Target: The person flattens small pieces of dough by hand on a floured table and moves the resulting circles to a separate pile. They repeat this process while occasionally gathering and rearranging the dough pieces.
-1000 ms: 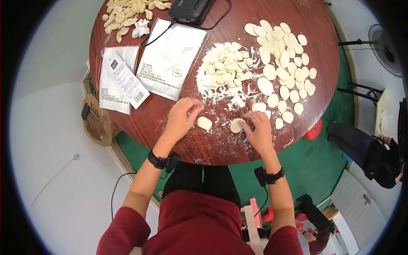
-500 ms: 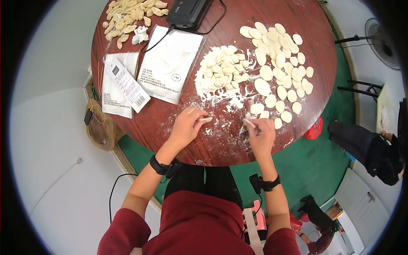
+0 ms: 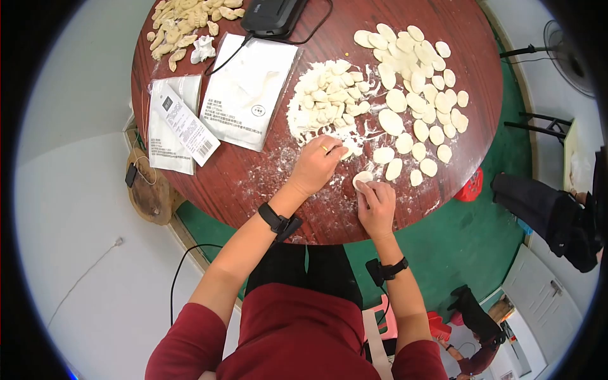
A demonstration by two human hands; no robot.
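My left hand (image 3: 318, 164) is closed at the near edge of the flour, its fingertips on a small pale dough piece (image 3: 346, 152) that they partly cover. My right hand (image 3: 378, 208) pinches a flattened dough round (image 3: 363, 180) low over the table, thumb and fingers at its near edge. Beyond my left hand, a heap of small dough lumps (image 3: 332, 95) sits in loose white flour (image 3: 296, 114). Many flat dough wrappers (image 3: 392, 122) lie spread and partly overlapping to the right of that heap.
The round wooden table (image 3: 266, 202) has flour smeared near its front edge. White printed packets (image 3: 244, 95) lie at left, a black device (image 3: 272, 18) with a cable behind them. Shaped dough pieces (image 3: 183, 28) are piled at far left. Other people (image 3: 538, 209) are off to the right.
My left hand has moved right and away from me, to the flour's edge. My right hand has shifted slightly left, and its dough round now shows its flat face.
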